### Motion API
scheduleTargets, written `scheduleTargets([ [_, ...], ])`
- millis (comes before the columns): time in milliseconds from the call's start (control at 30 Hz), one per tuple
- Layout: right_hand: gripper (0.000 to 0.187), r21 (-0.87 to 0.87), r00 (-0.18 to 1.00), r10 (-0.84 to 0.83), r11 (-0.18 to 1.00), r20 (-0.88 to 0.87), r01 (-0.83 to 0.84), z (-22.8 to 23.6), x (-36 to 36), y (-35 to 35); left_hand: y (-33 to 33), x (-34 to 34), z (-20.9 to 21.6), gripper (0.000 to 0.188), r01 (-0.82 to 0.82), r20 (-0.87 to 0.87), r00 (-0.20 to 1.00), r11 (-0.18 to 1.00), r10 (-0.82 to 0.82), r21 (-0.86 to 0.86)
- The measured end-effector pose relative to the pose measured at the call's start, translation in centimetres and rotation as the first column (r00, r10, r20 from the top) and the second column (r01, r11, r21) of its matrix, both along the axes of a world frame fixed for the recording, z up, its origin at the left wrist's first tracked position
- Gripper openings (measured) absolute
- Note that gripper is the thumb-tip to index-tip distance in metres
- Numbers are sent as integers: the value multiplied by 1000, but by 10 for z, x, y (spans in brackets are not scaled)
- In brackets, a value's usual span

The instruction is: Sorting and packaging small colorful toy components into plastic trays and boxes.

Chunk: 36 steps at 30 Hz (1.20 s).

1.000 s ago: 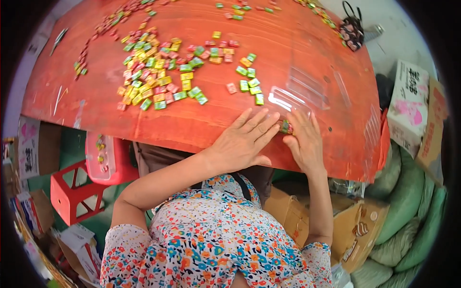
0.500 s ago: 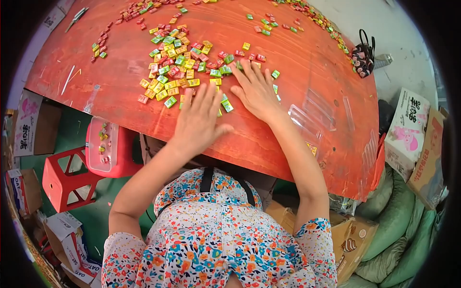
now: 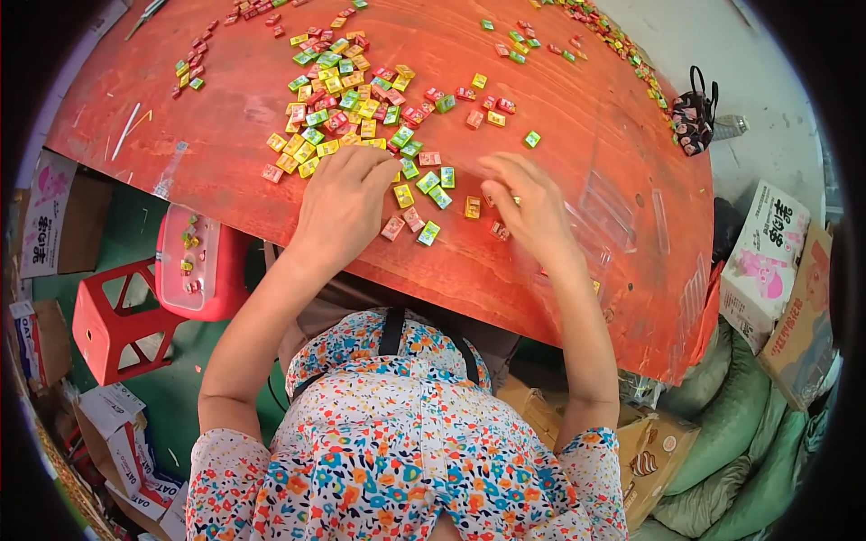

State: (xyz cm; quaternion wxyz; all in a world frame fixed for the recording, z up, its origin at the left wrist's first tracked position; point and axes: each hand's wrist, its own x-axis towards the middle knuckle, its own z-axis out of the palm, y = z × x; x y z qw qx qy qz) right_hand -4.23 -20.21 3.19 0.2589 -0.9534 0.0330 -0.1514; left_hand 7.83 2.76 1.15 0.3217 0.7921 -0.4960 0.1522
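Note:
Small red, yellow, green and orange boxes (image 3: 329, 90) lie in a loose heap on the red tabletop (image 3: 244, 180). My left hand (image 3: 343, 198) rests at the near edge of the heap, its fingers bent and close together; whatever is under the fingertips is hidden. To the right, my right hand (image 3: 530, 203) is over the table with fingers curved and the thumb apart from them, slightly blurred. Beside its thumb are a few small boxes, one of them a yellow-brown box (image 3: 472, 207). Between the hands lie several more, including a green box (image 3: 428, 233).
Clear plastic trays (image 3: 606, 212) lie to the right on the table. More small boxes (image 3: 613, 45) line the far right edge. A red stool (image 3: 122, 316) and a red-rimmed tub (image 3: 194, 270) stand at left. Cartons (image 3: 767, 261) and a dark patterned bag (image 3: 695, 122) are at right.
Both hands have drawn nearer to me and apart, the right moving rightward, the left slightly leftward. Their fingers, outstretched before, are now bent. Small boxes are spread between them.

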Motion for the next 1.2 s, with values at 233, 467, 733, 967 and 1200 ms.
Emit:
scheduleTargets([
  [233,26,-148,991,127,980,-46,-133,-11,31,16,-16,2,1,10,-43,7,999,987,42,153],
  [467,22,-180,993,-106,979,-57,94,-4,68,-17,-14,1,-6,10,-86,48,996,976,78,200],
  [733,19,-303,1000,14,953,-3,-14,-11,60,-32,23,-15,6,23,-25,-125,992,997,15,-76],
  [967,16,-15,986,168,986,3,-167,3,-22,26,33,-36,3,27,90,-205,976,992,-70,88],
  [1200,18,-166,976,179,974,124,-157,-13,-31,40,20,-36,1,33,130,-106,988,981,-116,141],
])
